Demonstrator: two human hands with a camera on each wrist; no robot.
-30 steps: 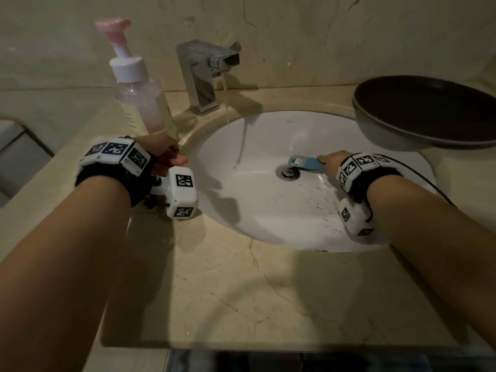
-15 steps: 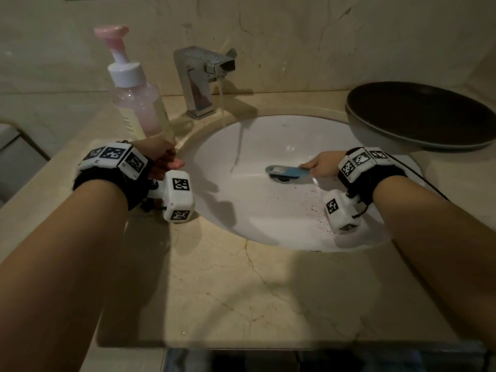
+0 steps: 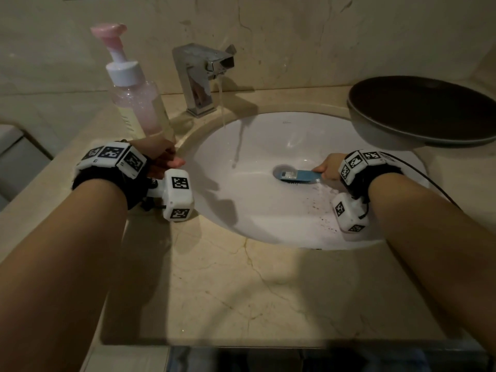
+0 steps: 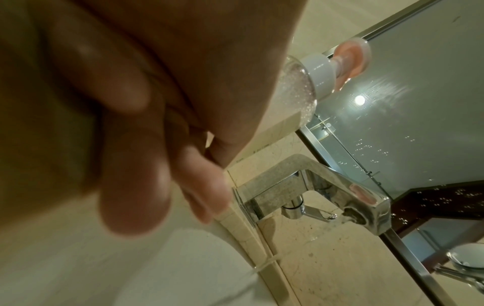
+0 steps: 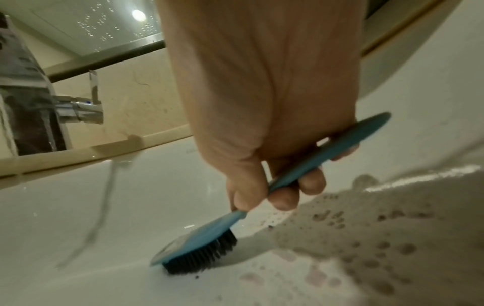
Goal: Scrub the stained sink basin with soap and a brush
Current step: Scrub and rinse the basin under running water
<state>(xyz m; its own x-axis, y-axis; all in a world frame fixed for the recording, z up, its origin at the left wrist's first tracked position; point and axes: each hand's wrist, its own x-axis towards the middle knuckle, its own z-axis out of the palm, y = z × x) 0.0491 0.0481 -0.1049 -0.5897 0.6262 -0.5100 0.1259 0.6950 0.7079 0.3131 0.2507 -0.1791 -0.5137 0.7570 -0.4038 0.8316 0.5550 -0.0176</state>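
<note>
— White porcelain, that sink basin (image 3: 268,210); oval, set under a beige marble countertop (image 3: 241,291); what marks it?

— Dark reddish-brown specks and smears (image 3: 326,218) on the near right slope, close to the right wrist; in the right wrist view they show as blotches (image 5: 379,248) on a wet, greyish patch; the rest of the bowl looks clean and glossy.

— And the brush?

— Blue scrub brush (image 3: 298,175) with black bristles; its head lies over the drain at the bottom of the bowl, bristles down on the porcelain (image 5: 199,254); the right hand (image 3: 328,167) has thumb and fingers wrapped round the handle.

— Left hand?

— Left hand (image 3: 161,157) rests at the basin's left rim, just in front of the soap pump bottle (image 3: 137,103); its fingers (image 4: 131,186) are loosely curled with nothing in them; whether they touch the bottle, I cannot tell.

— Water?

— Thin stream falling from the chrome faucet (image 3: 201,76) onto the back wall of the bowl; a dark round pan (image 3: 424,116) overhangs the right rim.
</note>
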